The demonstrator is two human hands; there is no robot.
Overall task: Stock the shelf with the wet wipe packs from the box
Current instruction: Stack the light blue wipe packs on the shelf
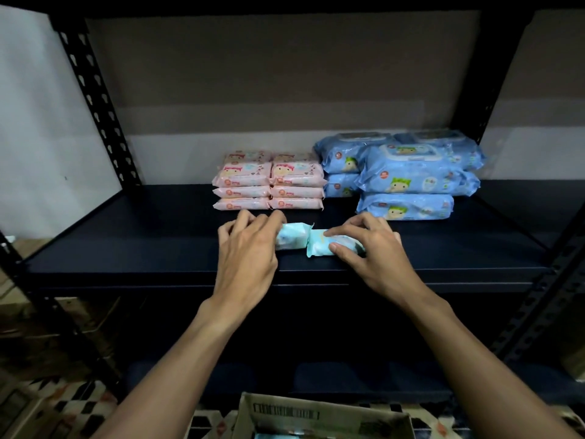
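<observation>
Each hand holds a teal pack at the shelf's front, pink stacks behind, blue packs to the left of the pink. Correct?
Not quite: the head view shows the blue packs to the right of the pink stacks, not the left. Otherwise yes: left hand and right hand each hold a teal pack at the shelf front.

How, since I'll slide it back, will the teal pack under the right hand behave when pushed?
Probably soft, not stiff: the teal pack under the right hand has crimped film ends. Lying flat on the shelf, it should slide, not roll.
</observation>
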